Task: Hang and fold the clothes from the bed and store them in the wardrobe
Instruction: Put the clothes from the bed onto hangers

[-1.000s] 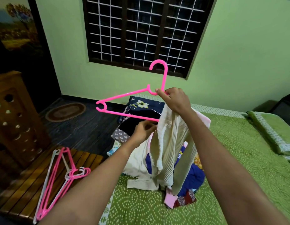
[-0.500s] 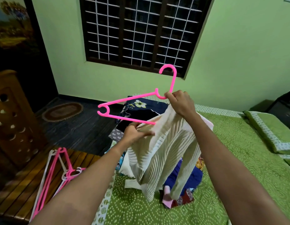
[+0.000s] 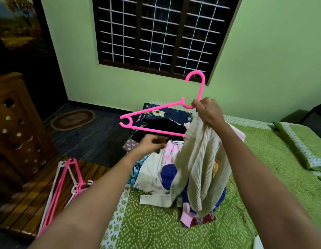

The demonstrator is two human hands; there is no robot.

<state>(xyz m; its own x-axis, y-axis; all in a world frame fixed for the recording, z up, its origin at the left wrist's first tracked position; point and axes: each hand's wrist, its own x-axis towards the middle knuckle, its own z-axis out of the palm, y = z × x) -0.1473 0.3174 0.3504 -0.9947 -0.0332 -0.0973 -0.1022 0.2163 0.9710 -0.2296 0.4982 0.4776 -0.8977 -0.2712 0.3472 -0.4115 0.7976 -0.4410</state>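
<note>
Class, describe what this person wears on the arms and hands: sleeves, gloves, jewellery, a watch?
The left forearm and right forearm are bare, no sleeve in view. No gloves, watch or bracelet on the left hand or right hand; the left is too blurred to rule out a ring.

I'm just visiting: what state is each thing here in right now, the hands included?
Pink hanger: held up in the air, hook upward.
Right hand: grips the hanger's neck and the sweater together.
Cream sweater: dangles bunched from that hand, not spread on the hanger.
Left hand: blurred, below the hanger's bar; grip unclear.
Clothes pile: unfolded heap on the bed.
Spare hangers: lying flat on the wooden slats.
</note>
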